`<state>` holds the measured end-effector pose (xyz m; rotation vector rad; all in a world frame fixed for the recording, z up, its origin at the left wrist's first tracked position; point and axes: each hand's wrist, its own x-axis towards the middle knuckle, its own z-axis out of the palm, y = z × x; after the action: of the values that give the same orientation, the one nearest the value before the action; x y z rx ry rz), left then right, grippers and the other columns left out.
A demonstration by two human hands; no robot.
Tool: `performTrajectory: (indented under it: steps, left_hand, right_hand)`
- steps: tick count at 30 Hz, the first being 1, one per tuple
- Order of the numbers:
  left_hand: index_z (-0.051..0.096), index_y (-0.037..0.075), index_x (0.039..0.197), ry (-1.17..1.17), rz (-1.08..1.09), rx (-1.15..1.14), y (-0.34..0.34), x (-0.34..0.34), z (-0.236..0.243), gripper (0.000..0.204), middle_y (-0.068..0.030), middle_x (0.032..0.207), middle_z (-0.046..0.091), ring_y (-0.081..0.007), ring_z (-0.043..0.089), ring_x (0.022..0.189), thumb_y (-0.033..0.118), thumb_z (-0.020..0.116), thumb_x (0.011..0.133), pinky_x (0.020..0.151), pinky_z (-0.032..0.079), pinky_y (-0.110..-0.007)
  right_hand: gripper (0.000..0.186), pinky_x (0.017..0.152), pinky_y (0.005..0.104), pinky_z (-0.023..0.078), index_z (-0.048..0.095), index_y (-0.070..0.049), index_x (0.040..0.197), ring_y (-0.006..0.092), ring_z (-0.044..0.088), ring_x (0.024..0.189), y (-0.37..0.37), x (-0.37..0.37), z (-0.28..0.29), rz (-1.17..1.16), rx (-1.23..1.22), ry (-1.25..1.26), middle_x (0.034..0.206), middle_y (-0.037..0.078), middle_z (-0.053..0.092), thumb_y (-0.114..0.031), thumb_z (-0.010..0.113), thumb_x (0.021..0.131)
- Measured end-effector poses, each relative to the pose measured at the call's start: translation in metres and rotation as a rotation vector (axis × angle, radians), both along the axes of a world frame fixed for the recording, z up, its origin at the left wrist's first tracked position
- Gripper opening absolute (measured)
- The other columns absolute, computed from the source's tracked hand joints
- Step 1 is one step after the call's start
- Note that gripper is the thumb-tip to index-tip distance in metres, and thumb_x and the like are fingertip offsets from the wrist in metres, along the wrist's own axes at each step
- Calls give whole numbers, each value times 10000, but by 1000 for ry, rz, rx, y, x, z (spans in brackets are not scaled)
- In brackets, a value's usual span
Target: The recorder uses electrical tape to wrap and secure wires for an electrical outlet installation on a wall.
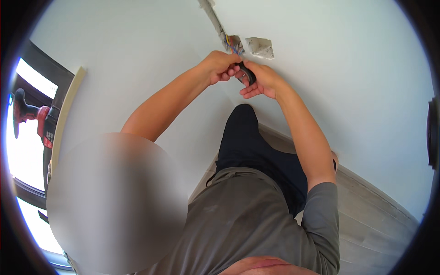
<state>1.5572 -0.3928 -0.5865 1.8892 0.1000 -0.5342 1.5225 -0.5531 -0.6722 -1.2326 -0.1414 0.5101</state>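
Note:
Colored electrical wires (233, 45), yellow and blue among them, come out of a rough square hole in the white wall. They run down to the fingertips of my left hand (222, 66), which is closed in a pinch at their ends. Close beside it, my right hand (263, 79) grips a roll of black tape (249, 74), with its lower fingers curled loosely beneath. The two hands nearly touch just below the hole. The wire ends are hidden behind my fingers.
A second chipped recess (260, 47) lies right of the hole, and a rough groove (211, 18) runs up from it. At left, a red and black power drill (41, 117) rests by the window on a ledge (68, 110). Wooden flooring (366, 224) shows at lower right.

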Motion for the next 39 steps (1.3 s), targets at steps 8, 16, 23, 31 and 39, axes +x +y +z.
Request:
performTrajectory:
  steps: [8, 16, 23, 31, 39]
  left_hand:
    - [596, 28, 773, -76, -146, 394, -17, -2, 26, 163, -51, 687, 603, -105, 532, 517, 140, 577, 889, 406, 354, -250]
    - [563, 34, 751, -93, -83, 208, -14, -1, 6, 154, -49, 660, 582, -102, 499, 477, 121, 588, 876, 386, 312, -240]
    - [583, 23, 782, -457, -207, 541, -3, -9, -1, 204, -42, 635, 591, -122, 573, 527, 198, 652, 859, 435, 401, -276]
    - [510, 13, 1217, -926, 0, 627, 6, -43, -63, 416, -62, 746, 643, -158, 630, 637, 220, 651, 884, 593, 501, -325]
    - [427, 51, 1403, -51, -509, -632, 72, -100, -135, 446, -115, 1127, 641, -184, 654, 955, 62, 563, 979, 838, 539, -330]
  right_hand:
    - [400, 703, 394, 598, 590, -85, 905, 247, 678, 724, 8, 8, -11, 16, 164, 35, 694, 22, 551, -444, 430, 982]
    - [327, 551, 296, 472, 442, -148, 616, 183, 471, 540, 55, 0, -20, -127, 901, 487, 546, -12, 438, -337, 491, 878]
    - [504, 504, 304, 383, 430, -130, 630, 224, 445, 551, 6, -120, -117, -55, 992, 424, 592, 34, 430, -521, 418, 948]
    - [462, 545, 306, 508, 509, -50, 981, 168, 577, 587, -8, -159, -115, -154, 217, 135, 773, 71, 558, -482, 361, 1050]
    - [402, 450, 237, 463, 488, -67, 1102, 125, 580, 513, 4, -106, -65, 140, 201, 68, 866, 64, 612, -456, 403, 1048]
